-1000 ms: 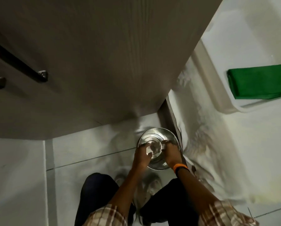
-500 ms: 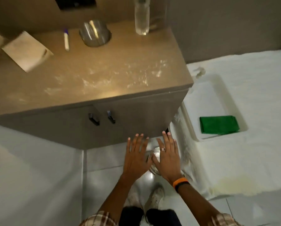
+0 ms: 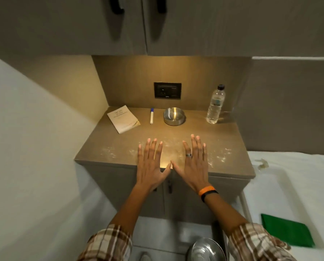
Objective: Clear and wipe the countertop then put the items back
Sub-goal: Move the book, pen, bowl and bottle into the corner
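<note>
Under the wall cabinets (image 3: 157, 25), I see the brown bench (image 3: 223, 147) dusted with pale powder along its front, and to its right a white tray (image 3: 281, 189) holding a folded green cloth (image 3: 287, 232). My left hand (image 3: 151, 166) and right hand (image 3: 193, 164) are flat above the front edge, fingers spread, gripping nothing. Along the back stand a water bottle (image 3: 215, 104), a book (image 3: 123, 118), a steel ashtray (image 3: 174, 116) and a pen (image 3: 152, 115).
</note>
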`<state>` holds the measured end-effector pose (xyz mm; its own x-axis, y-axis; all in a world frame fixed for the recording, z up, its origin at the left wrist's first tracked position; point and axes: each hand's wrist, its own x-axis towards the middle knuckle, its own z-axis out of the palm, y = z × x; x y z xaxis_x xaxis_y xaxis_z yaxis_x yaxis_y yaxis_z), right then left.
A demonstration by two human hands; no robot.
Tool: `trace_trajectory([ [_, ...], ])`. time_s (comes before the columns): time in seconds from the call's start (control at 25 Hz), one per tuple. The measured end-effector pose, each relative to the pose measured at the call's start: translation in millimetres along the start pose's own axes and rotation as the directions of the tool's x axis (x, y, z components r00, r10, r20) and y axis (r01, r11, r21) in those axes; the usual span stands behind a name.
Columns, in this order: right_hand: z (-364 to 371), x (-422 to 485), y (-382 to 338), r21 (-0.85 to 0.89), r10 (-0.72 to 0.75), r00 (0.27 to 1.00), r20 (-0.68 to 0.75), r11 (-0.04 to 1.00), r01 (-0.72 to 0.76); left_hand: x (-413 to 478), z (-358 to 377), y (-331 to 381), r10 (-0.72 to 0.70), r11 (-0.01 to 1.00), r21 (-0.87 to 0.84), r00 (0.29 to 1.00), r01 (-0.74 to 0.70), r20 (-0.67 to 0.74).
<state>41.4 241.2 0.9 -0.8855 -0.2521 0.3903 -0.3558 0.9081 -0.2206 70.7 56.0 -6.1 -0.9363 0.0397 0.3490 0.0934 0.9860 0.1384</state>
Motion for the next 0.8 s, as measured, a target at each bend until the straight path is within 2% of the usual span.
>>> trace_trajectory([
  [0.16,37.8,54.6,-43.6,0.040,-0.013,0.995,0.095,0.999,0.009,35.7,6.3,-64.3,-0.096,0.994,0.051,0.995,0.094,0.032],
  [0.36,101.9,146.1,-105.8,0.368,0.004,0.955,0.297,0.922,-0.118,97.0,21.8,-166.5,-0.153,0.988,0.053,0.972,0.146,0.180],
  [0.44,122.6,190.5,-130.6,0.425,0.004,0.946,0.324,0.893,-0.150,121.7,29.9,-203.8,-0.152,0.988,0.034,0.966,0.148,0.211],
  [0.6,156.4,252.6,-158.8,0.388,0.073,0.917,0.393,0.890,-0.237,155.4,43.4,-251.4,-0.077,0.995,-0.048,0.963,0.092,0.260],
  [0.72,171.7,260.3,-171.8,0.327,0.021,0.914,0.406,0.930,-0.167,160.7,39.9,-281.9,-0.058,0.997,-0.027,0.964,0.068,0.261],
  [0.8,180.7,261.7,-188.8,0.337,-0.035,0.914,0.404,0.935,-0.113,159.7,31.3,-305.9,-0.108,0.992,-0.032,0.965,0.119,0.237],
])
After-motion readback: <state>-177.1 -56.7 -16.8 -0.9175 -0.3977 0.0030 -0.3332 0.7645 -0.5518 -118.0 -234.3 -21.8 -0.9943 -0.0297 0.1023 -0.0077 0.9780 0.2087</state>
